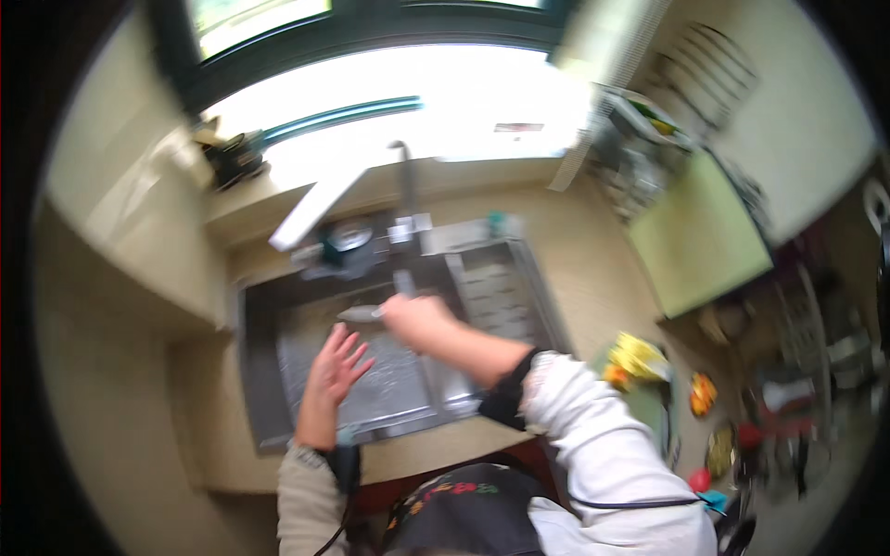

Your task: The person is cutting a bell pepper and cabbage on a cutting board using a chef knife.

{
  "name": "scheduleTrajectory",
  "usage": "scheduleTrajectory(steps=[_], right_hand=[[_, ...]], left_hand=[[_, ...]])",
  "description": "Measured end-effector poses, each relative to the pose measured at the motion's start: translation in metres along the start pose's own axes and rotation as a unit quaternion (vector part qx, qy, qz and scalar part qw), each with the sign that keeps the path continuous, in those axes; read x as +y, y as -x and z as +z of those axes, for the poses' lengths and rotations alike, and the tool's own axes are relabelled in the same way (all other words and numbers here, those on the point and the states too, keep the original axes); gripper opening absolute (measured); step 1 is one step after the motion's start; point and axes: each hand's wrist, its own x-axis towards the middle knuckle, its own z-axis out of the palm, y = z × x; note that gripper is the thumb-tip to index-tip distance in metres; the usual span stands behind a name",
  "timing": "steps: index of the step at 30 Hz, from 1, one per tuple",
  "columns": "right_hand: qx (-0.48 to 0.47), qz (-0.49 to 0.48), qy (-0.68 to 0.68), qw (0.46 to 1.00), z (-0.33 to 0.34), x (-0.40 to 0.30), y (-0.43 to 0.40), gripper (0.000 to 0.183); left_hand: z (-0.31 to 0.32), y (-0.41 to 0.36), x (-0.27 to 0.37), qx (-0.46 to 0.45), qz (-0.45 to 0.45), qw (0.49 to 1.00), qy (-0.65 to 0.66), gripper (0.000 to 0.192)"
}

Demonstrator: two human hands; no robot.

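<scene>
My right hand (pixel 421 316) reaches over a stainless steel sink (pixel 261 389) and grips a grey utensil (pixel 360 315). Its tapered, blade-like end points left; blur hides whether it is a knife or a spoon. Just below that tip, my left hand (pixel 336 368) is held with fingers spread and nothing in it. Wet-looking metal shows on the basin floor (pixel 389 386) beneath both hands. Behind them rises the faucet (pixel 407 201), and a pale strip of its stream or spout shows close to my right hand.
Right of the basin is a slotted drain tray (pixel 494 295). A light green board (pixel 702 236) leans at the right wall. On the right counter lie a yellow packet (pixel 638 358), an orange item (pixel 702 394) and a red round item (pixel 699 479). A window (pixel 375 38) is behind the sink.
</scene>
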Motion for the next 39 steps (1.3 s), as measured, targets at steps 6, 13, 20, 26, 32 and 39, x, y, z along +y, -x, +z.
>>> scheduleTrajectory(steps=[6,13,20,26,32,39], right_hand=[[0.081,0.062,-0.064,0.993,0.038,-0.002,0.071,0.016],[0.109,0.288,-0.080,0.948,-0.028,0.062,0.274,0.023],[0.199,0.521,-0.058,0.828,-0.113,0.112,0.513,0.029],[0.290,0.568,0.172,0.751,-0.204,0.186,0.662,0.026],[0.319,0.533,0.394,0.677,-0.285,0.265,0.735,0.023],[0.253,0.513,0.498,0.651,-0.320,0.314,0.748,0.011]], left_hand=[[0.034,-0.045,-0.038,-0.122,0.019,0.989,-0.078,0.024],[0.107,-0.104,-0.097,-0.178,-0.017,0.980,-0.089,0.039],[0.301,0.038,-0.182,-0.415,0.194,0.637,-0.620,0.064],[0.424,0.080,-0.275,-0.516,0.387,0.467,-0.605,0.042],[0.459,0.056,-0.338,-0.575,0.269,0.485,-0.601,0.062],[0.484,0.071,-0.368,-0.586,0.312,0.444,-0.602,0.052]])
